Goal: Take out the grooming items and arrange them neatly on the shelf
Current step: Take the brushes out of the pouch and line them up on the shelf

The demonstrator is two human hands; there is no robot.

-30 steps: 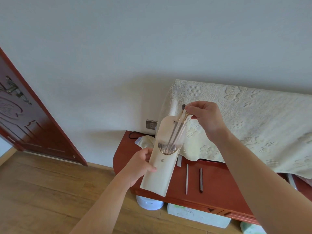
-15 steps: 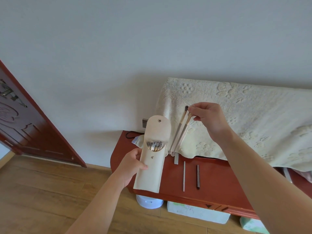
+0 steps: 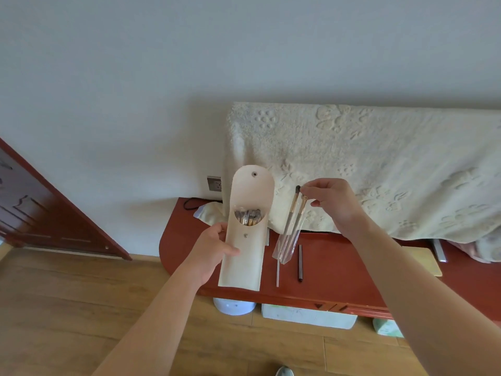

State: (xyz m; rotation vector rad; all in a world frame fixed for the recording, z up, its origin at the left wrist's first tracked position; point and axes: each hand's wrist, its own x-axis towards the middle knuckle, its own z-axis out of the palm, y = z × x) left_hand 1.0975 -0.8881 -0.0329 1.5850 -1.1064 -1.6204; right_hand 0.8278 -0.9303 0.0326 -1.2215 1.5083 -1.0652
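Observation:
A cream pouch (image 3: 245, 256) with its snap flap open stands upright in my left hand (image 3: 214, 248), which grips its left side. Several brush tips show in the pouch mouth (image 3: 248, 217). My right hand (image 3: 332, 203) pinches the top ends of two thin brushes (image 3: 292, 221) in clear sleeves, hanging to the right of the pouch, above the red wooden shelf (image 3: 339, 280). On the shelf below lie a pale stick (image 3: 277, 272) and a dark stick (image 3: 300, 263), side by side, and a grey piece (image 3: 267, 237) near the pouch's right edge.
A cream embossed blanket (image 3: 379, 164) drapes over something at the back of the shelf. A wall socket (image 3: 214, 183) and dark cord (image 3: 189, 204) sit at the shelf's left end. A yellowish pad (image 3: 423, 260) lies at right. Boxes (image 3: 309, 316) and a white round object (image 3: 234, 306) sit beneath. A red door (image 3: 40, 213) stands left.
My right hand has drawn the two brushes fully out of the pouch and carried them to its right. The left hand keeps holding the pouch upright.

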